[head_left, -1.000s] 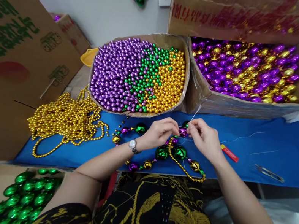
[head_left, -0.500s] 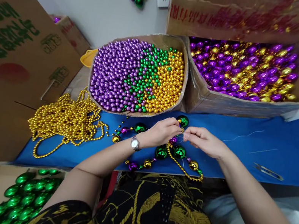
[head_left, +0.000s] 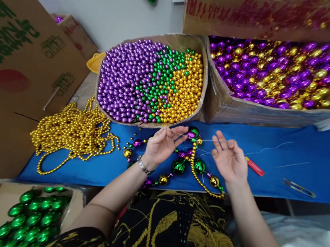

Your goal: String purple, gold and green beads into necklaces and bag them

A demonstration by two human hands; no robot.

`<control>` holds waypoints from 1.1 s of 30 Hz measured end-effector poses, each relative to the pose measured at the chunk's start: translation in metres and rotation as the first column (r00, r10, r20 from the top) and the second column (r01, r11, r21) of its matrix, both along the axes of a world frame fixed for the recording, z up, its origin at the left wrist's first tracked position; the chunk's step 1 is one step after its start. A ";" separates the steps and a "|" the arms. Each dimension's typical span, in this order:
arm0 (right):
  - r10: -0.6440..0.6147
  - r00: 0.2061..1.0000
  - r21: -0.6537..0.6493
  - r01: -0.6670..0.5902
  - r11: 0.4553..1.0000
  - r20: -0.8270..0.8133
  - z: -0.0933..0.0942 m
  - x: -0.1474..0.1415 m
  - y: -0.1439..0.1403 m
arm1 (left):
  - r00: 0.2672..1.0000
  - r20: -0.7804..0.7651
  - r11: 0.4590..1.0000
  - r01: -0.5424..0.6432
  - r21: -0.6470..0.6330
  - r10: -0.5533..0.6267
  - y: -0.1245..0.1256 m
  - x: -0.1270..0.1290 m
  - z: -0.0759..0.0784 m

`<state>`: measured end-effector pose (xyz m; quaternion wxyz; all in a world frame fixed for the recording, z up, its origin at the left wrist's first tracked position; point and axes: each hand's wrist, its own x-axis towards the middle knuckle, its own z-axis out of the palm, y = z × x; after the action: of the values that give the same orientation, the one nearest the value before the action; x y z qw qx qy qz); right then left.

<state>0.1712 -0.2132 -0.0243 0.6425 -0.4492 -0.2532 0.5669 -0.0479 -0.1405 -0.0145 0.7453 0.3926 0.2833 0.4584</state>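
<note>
A bead necklace [head_left: 191,164] of green, purple and gold balls lies on the blue table [head_left: 321,159] in front of me. Palm up, my left hand [head_left: 163,144] pinches one end of a thin white thread [head_left: 213,141]. My right hand [head_left: 230,158], also palm up, pinches the other end. The thread is stretched taut between them, just above the necklace, with a purple bead [head_left: 191,135] and a small gold bead at its middle. A silver watch sits on my left wrist.
A box of small purple, green and gold beads [head_left: 151,80] and a box of larger purple and gold balls [head_left: 272,72] stand behind. Gold bead strands [head_left: 74,133] lie at left. A red lighter [head_left: 254,166] and thread snips [head_left: 298,188] lie at right. Green balls [head_left: 31,219] fill a lower box.
My hands, which were pinched together over the necklace, have turned palm up and drawn apart, pulling the thread tight between them.
</note>
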 end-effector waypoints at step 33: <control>-0.026 0.542 0.198 -0.261 0.945 0.840 0.016 -0.018 0.014 | 0.915 -0.336 0.952 0.279 0.125 -0.224 0.013 0.029 0.034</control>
<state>0.1534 -0.1993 -0.0083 0.4654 -0.5422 -0.6399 0.2828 -0.0193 -0.1279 0.0198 0.7063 0.5567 0.3066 0.3117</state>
